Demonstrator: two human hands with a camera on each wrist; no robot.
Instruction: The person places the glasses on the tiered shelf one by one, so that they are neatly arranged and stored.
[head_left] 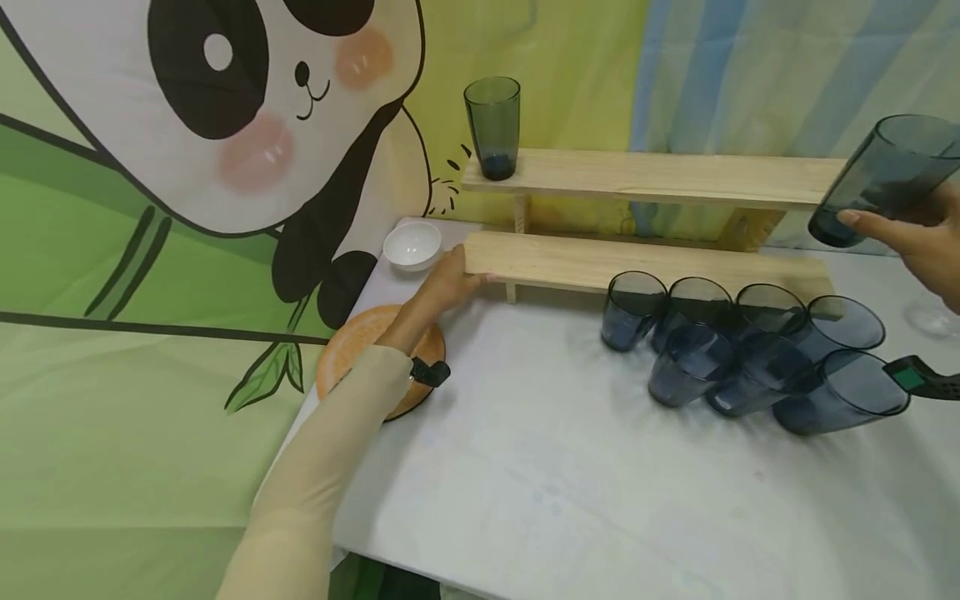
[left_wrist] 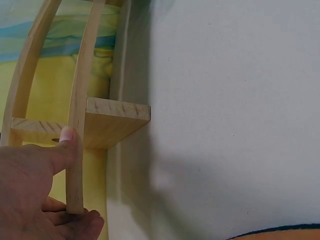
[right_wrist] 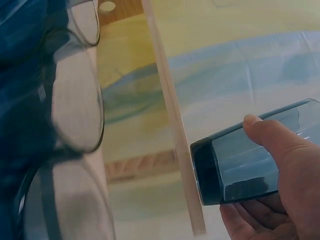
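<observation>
At the left end of a two-tier wooden shelf [head_left: 660, 177], my left hand [head_left: 447, 282] grips the lower board [head_left: 570, 257]. The left wrist view shows its thumb on the board's upper face and fingers beneath. My right hand [head_left: 930, 237] holds a blue-tinted drinking glass [head_left: 885, 171] by its sides, tilted, base close to the upper board's right end. In the right wrist view, the thumb [right_wrist: 265, 131] lies along one side and the fingers curl under the other. Another tinted glass [head_left: 495, 125] stands upright on the upper board's left end.
Several blue glasses [head_left: 690, 367] stand in two rows before the shelf's right half. Left of the shelf are a white bowl [head_left: 412, 247] and an orange-patterned round plate [head_left: 356, 342], partly under the left forearm. A white cloth covers the table [head_left: 525, 467]. Printed curtains hang behind.
</observation>
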